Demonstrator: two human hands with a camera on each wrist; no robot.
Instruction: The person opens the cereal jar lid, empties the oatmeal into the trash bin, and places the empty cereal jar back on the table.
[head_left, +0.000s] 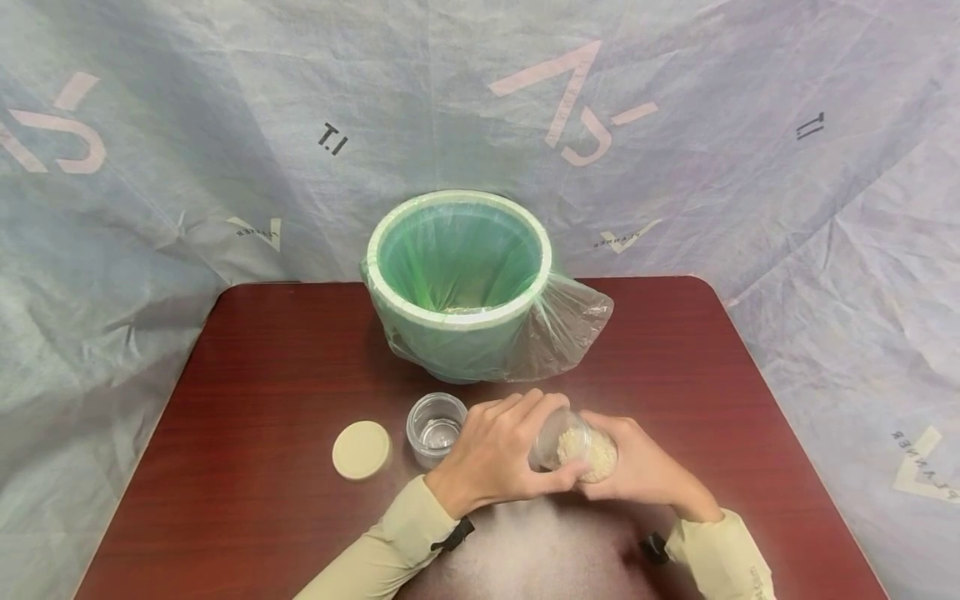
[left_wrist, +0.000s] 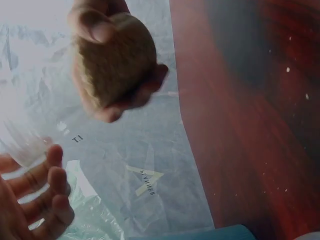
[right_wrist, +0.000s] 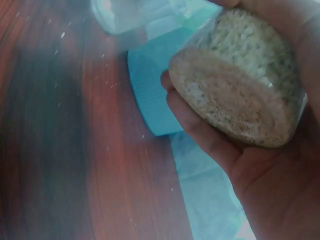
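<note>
My right hand (head_left: 645, 467) grips a clear jar of pale, rice-like grains (head_left: 600, 457), tilted so that its base faces me. Its packed base (right_wrist: 230, 100) fills much of the right wrist view, with fingers curled round the side. Close beside it my left hand (head_left: 502, 454) holds a clear container (head_left: 550, 435) between thumb and fingers, at the grain jar's left end. Part of this clear container (left_wrist: 25, 142) shows in the left wrist view above the curled fingertips. An open clear jar (head_left: 435, 429) stands on the table left of my left hand, partly hidden by it.
A round cream lid (head_left: 362, 450) lies left of the open jar. Behind my hands stands a green-blue bin (head_left: 457, 321) lined with a thin bag that spreads out to the right. Small pale specks dot the red-brown table (head_left: 262, 400). Printed grey cloth (head_left: 450, 108) hangs around the table.
</note>
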